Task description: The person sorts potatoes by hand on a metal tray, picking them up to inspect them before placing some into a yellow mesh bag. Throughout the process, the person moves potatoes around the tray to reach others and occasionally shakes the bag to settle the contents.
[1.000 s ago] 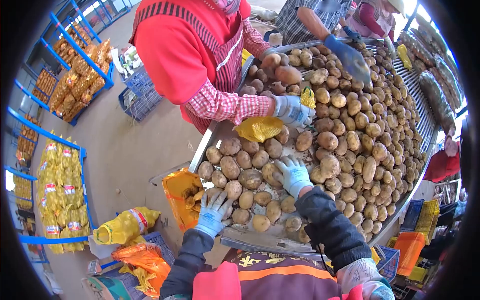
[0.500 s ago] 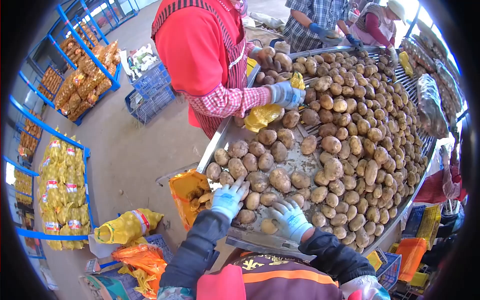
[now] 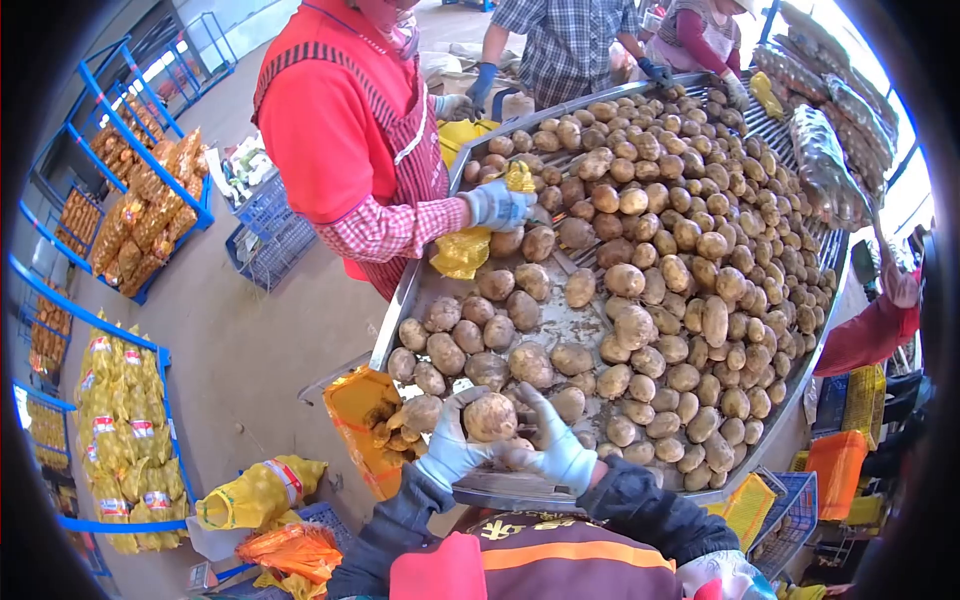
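Both my hands wear pale blue and white gloves and are close together at the table's near edge. My left hand (image 3: 450,442) curls round the left side of a large brown potato (image 3: 490,417). My right hand (image 3: 562,450) cups the area from the right, its fingers curved; a second potato (image 3: 516,455) shows low between the hands, partly hidden by the gloves. Beyond them, loose potatoes (image 3: 530,366) lie on the metal sorting table (image 3: 560,318). Left of my left hand, another potato (image 3: 421,412) is at the rim of an orange container (image 3: 352,412) with potatoes inside.
A co-worker in red (image 3: 335,120) stands left of the table, one gloved hand (image 3: 500,205) gripping a yellow mesh bag (image 3: 462,252). Other people work at the far end. A large potato heap (image 3: 690,260) covers the right side. Filled yellow sacks (image 3: 125,430) stand at left; crates (image 3: 785,510) lie right.
My hands have come together from apart, now around potatoes. A potato has appeared by the orange container's rim. The co-worker's far hand has drawn back from the potatoes. The view has shifted slightly.
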Available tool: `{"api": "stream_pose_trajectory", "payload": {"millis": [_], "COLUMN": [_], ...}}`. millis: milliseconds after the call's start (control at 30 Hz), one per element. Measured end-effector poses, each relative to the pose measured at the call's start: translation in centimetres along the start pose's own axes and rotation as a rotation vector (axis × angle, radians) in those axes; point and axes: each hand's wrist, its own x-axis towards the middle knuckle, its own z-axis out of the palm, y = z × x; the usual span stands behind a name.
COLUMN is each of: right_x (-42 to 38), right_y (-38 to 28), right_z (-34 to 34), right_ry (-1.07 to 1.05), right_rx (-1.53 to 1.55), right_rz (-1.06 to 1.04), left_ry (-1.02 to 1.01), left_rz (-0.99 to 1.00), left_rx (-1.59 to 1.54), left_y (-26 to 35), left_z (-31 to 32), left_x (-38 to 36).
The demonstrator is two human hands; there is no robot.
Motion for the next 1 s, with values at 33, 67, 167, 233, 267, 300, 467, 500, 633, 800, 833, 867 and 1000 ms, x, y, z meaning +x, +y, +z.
{"api": "stream_pose_trajectory", "payload": {"millis": [33, 67, 167, 233, 267, 300, 467, 500, 633, 800, 833, 867, 1000], "right_x": [0.3, 0.7, 1.2, 1.2, 1.3, 1.7, 0.6, 0.5, 0.1, 0.0, -0.2, -0.4, -0.6], "right_y": [-0.1, 0.0, -0.4, -0.9, -0.3, 0.2, 0.3, 0.2, -1.7, -1.4, -1.5, -1.6, -3.0], "right_z": [0.4, 0.7, 0.1, 0.0, -0.7, -1.5, -3.2, -2.7, -2.9, -5.2, -5.6, -5.9, -4.6], "right_ry": [0.008, 0.040, 0.050, 0.110, 0.116, 0.152, 0.202, 0.241, 0.068, 0.273, 0.261, 0.246, 0.011], "right_rx": [-0.004, -0.124, -0.273, -0.321, -0.323, -0.256, 0.197, 0.100, 0.005, 0.493, 0.516, 0.539, 0.226], "right_rz": [0.000, -0.069, -0.023, -0.011, -0.010, 0.070, 0.269, -0.027, -0.092, 0.254, 0.211, 0.170, 0.139], "left_ry": [-0.023, -0.045, -0.045, -0.033, -0.039, -0.080, -0.170, -0.242, -0.248, -0.351, -0.438, -0.522, -0.175], "left_rz": [-0.001, -0.003, 0.203, 0.302, 0.304, 0.192, -0.333, -0.335, -0.659, -0.729, -0.717, -0.703, -0.571], "left_rx": [-0.081, -0.162, 0.201, 0.440, 0.437, 0.165, -0.612, -0.618, -0.672, -0.702, -0.764, -0.828, -0.573], "left_y": [0.9, 1.4, 0.7, 0.1, -0.2, 0.3, 3.2, 4.7, 3.2, 0.5, 0.1, -0.2, 3.0], "left_z": [0.8, 1.5, 1.4, 1.5, 1.9, 2.7, 3.1, 3.6, 5.1, 5.0, 4.7, 4.5, 8.0], "left_x": [-0.2, -0.3, -0.4, -0.3, -0.3, -0.3, 0.0, 0.3, 0.1, 0.5, 0.7, 0.8, 0.8]}}
